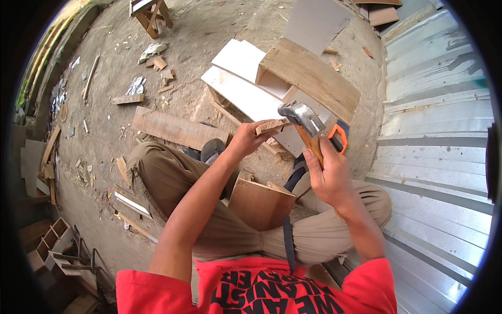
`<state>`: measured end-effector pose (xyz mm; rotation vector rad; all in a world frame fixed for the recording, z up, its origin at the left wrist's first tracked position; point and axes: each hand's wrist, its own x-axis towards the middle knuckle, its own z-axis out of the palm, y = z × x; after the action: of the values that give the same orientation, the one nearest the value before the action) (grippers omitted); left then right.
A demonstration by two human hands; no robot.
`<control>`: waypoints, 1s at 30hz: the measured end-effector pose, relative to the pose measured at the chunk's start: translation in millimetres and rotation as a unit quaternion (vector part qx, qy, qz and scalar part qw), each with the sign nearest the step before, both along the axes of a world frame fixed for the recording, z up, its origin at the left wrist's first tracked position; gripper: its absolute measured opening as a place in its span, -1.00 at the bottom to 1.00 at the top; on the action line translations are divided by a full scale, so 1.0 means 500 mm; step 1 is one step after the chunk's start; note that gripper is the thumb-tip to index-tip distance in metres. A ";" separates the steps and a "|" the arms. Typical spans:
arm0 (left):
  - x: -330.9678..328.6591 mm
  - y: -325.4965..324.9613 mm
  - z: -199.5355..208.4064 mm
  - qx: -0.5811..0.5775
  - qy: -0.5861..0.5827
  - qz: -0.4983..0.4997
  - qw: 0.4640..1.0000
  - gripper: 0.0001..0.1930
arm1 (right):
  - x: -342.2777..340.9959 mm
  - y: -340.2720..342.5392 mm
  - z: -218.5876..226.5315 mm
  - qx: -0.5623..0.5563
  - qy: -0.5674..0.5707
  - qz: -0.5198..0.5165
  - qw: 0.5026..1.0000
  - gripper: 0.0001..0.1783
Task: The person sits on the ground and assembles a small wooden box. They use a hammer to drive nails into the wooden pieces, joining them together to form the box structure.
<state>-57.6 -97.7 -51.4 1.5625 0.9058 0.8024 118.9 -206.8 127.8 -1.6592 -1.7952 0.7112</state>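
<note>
My left hand [244,140] is closed round a short piece of wood [271,126], held above the ground in front of my crossed legs. My right hand [329,175] grips a claw hammer [301,116] by its wooden handle. The metal head is raised just right of the wood piece; I cannot tell whether they touch. A small wooden box [261,205] sits between my legs. Behind the hammer lies a handsaw with an orange handle [340,137], partly hidden by my right hand. Beyond both hands stands a cabinet-like wooden piece [314,76] with white panels [238,86].
A loose plank [178,128] lies left of my feet. Wood scraps [157,63] and crumpled litter [137,86] are scattered on the dirt ground. Corrugated metal sheeting [429,167] borders my right side. A wooden stool [151,18] stands far off; more wooden pieces [57,240] are piled at lower left.
</note>
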 end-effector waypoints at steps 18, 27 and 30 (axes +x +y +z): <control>0.002 -0.009 0.008 0.125 0.046 0.009 0.991 -0.70 | -0.015 0.010 0.052 0.051 -0.073 -0.003 0.996 -0.69; -0.036 0.032 0.133 0.148 0.165 0.000 0.975 -0.63 | 0.025 -0.015 -0.015 0.011 0.009 -0.101 0.995 -0.72; -0.062 0.046 0.175 0.121 0.328 -0.052 0.935 -0.58 | 0.032 -0.015 -0.041 -0.042 0.067 -0.137 0.987 -0.70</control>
<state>-88.5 -74.9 36.1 2.1367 1.2120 0.3097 134.9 -214.4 107.3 -1.8224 -1.4263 0.7623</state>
